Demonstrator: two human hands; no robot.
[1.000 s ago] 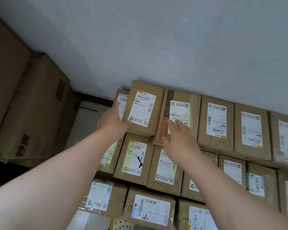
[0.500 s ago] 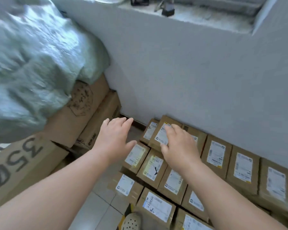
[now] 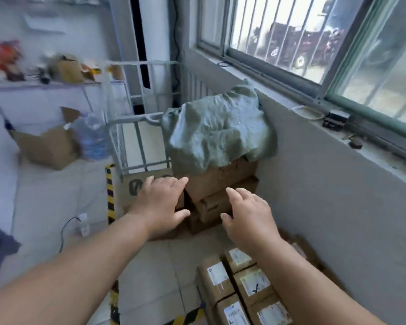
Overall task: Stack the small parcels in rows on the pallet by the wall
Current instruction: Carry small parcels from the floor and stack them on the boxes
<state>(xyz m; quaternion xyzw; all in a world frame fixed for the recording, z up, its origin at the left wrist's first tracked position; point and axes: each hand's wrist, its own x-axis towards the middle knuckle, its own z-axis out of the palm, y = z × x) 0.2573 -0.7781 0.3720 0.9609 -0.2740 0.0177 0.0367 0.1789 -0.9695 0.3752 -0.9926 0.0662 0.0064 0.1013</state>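
Fingers (image 3: 174, 187) of left hand (image 3: 159, 202) and right hand (image 3: 246, 214) spread, empty; boxy cardboard parcels (image 3: 215, 276), crumpled sack (image 3: 216, 132).

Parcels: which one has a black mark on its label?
The parcel in the middle of the right-hand column; the other parcels lack such a mark.

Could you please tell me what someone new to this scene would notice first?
Most striking are the two bare hands stretched forward at centre, left hand and right hand, both open and holding nothing. Just beyond them a crumpled green sack lies on a stack of brown cartons against the wall, below the barred window at upper right. The labelled small parcels lie in rows at bottom right.
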